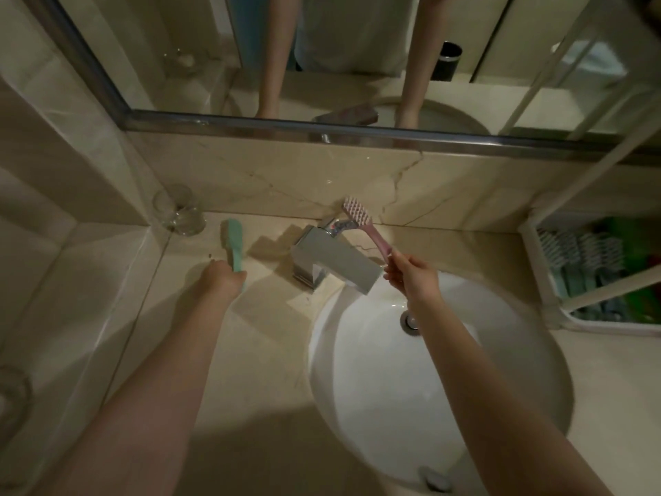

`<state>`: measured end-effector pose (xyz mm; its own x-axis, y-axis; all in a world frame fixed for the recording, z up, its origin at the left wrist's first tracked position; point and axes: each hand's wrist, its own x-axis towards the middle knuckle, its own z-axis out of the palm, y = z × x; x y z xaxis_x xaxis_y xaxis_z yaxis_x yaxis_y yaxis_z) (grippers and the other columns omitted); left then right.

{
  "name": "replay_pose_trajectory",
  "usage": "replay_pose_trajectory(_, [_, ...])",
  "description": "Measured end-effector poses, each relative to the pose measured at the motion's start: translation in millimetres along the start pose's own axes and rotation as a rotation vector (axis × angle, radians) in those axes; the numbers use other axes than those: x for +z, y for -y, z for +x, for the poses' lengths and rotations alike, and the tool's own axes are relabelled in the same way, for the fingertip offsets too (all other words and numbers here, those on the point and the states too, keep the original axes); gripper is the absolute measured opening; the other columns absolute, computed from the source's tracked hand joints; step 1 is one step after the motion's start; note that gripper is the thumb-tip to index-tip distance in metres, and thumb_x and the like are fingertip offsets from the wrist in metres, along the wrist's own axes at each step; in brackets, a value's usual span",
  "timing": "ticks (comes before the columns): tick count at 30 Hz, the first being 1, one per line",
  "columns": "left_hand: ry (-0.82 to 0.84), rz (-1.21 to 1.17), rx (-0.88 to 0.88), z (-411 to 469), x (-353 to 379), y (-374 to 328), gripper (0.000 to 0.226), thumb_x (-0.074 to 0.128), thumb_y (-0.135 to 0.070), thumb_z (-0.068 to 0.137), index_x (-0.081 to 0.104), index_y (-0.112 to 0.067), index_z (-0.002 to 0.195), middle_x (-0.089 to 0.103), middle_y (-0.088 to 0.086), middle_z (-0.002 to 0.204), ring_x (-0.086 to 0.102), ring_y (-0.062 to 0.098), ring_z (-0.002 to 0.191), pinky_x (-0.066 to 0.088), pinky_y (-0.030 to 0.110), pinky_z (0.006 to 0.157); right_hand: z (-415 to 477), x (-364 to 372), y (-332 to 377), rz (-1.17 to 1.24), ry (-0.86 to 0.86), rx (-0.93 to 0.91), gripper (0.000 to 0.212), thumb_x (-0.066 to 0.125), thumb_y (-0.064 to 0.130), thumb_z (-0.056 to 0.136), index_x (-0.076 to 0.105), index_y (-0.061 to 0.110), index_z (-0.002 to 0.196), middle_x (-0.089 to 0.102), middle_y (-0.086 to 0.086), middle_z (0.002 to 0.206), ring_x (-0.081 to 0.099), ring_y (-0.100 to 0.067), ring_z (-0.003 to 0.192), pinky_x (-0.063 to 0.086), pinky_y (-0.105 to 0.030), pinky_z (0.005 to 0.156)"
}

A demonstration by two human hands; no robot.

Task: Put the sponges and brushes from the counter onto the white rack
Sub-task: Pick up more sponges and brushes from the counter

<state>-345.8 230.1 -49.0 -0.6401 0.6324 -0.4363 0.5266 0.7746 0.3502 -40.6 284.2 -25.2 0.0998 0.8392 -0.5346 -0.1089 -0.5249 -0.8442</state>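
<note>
My left hand [221, 279] grips the handle end of a mint-green brush [234, 245] that points away from me over the counter, left of the tap. My right hand [407, 272] pinches the handle of a pink brush [361, 221], held up with its bristle head above and behind the tap. The white rack [558, 309] stands at the right edge of the counter; its bottom shelf holds several brushes and green sponges [590, 255].
A chrome tap [332, 259] sits between my hands, over a white oval basin [429, 370]. A clear glass [179, 214] stands in the back left corner of the beige counter [232, 352]. A mirror [322, 59] spans the wall behind.
</note>
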Motion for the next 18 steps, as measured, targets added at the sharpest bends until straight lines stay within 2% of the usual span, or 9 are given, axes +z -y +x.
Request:
replay_pose_trajectory(2, [-0.016, 0.003, 0.017, -9.3, -2.0, -6.5, 0.042, 0.053, -0.028, 0.092, 0.06, 0.007, 0.115, 0.06, 0.026, 0.121, 0.056, 0.037, 0.113, 0.044, 0.036, 0.09, -3.8, -4.3, 3.8, 0.027, 0.002, -0.001, 0.016, 0.062, 0.018, 0.091, 0.064, 0.007, 0.079, 0.061, -0.008, 0.068, 0.058, -0.012, 0.052, 0.051, -0.017, 0.052])
replay_pose_trajectory(4, [-0.038, -0.064, 0.054, -19.7, -4.0, -12.4, 0.036, 0.051, -0.024, 0.093, 0.063, 0.006, 0.107, 0.062, 0.027, 0.115, 0.057, 0.039, 0.108, 0.045, 0.038, 0.087, -9.0, -10.3, 8.1, 0.059, 0.017, -0.005, 0.015, 0.062, 0.018, 0.091, 0.063, 0.007, 0.08, 0.062, -0.008, 0.068, 0.059, -0.009, 0.049, 0.05, -0.017, 0.052])
replay_pose_trajectory(6, [-0.083, -0.221, 0.102, -32.0, -3.5, -16.1, 0.023, 0.052, -0.019, 0.09, 0.062, 0.0, 0.081, 0.065, 0.029, 0.1, 0.063, 0.04, 0.094, 0.048, 0.04, 0.076, -16.1, -18.7, 13.8, 0.08, 0.039, -0.009, 0.013, 0.062, 0.016, 0.092, 0.063, 0.008, 0.081, 0.063, -0.008, 0.07, 0.06, -0.011, 0.052, 0.051, -0.019, 0.055])
replay_pose_trajectory(8, [-0.136, -0.421, 0.117, -47.4, -4.0, -21.4, 0.026, 0.052, -0.014, 0.087, 0.047, -0.012, 0.061, 0.067, 0.023, 0.083, 0.067, 0.034, 0.079, 0.046, 0.038, 0.062, -25.4, -27.3, 20.2, 0.08, 0.066, -0.017, 0.01, 0.06, 0.013, 0.092, 0.062, 0.007, 0.084, 0.064, -0.008, 0.072, 0.06, -0.013, 0.056, 0.052, -0.02, 0.059])
replay_pose_trajectory(11, [-0.151, -0.579, 0.166, -81.5, -8.5, -38.0, 0.024, 0.05, -0.011, 0.089, 0.045, -0.014, 0.066, 0.062, 0.007, 0.066, 0.06, 0.016, 0.058, 0.037, 0.027, 0.049, -39.2, -40.0, 29.4, 0.082, 0.142, -0.048, 0.006, 0.061, 0.008, 0.091, 0.058, 0.008, 0.085, 0.065, -0.008, 0.073, 0.062, -0.01, 0.054, 0.053, -0.019, 0.059])
replay_pose_trajectory(13, [-0.179, -0.691, 0.247, -104.8, -9.7, -51.7, 0.026, 0.049, -0.005, 0.088, 0.04, -0.015, 0.066, 0.058, 0.005, 0.062, 0.053, 0.007, 0.046, 0.037, 0.024, 0.047, -47.5, -49.3, 37.0, 0.06, 0.2, -0.063, 0.011, 0.06, 0.005, 0.09, 0.055, 0.01, 0.082, 0.066, -0.008, 0.073, 0.063, -0.009, 0.055, 0.054, -0.021, 0.065])
replay_pose_trajectory(15, [-0.215, -0.775, 0.333, -125.4, -8.8, -62.7, 0.031, 0.05, -0.002, 0.085, 0.033, -0.017, 0.064, 0.051, 0.008, 0.059, 0.047, 0.01, 0.042, 0.035, 0.026, 0.047, -56.2, -61.5, 45.9, 0.048, 0.262, -0.063, 0.011, 0.06, 0.003, 0.089, 0.053, 0.01, 0.085, 0.067, -0.008, 0.075, 0.066, -0.01, 0.06, 0.055, -0.022, 0.067])
replay_pose_trajectory(18, [-0.187, -0.815, 0.416, -160.1, -7.0, -82.0, 0.034, 0.049, -0.004, 0.083, 0.028, -0.02, 0.062, 0.037, 0.007, 0.06, 0.036, 0.016, 0.053, 0.03, 0.027, 0.049, -67.8, -83.6, 57.2, 0.038, 0.347, -0.037, 0.01, 0.061, 0.002, 0.088, 0.056, 0.008, 0.095, 0.07, -0.008, 0.079, 0.068, -0.011, 0.065, 0.057, -0.02, 0.066])
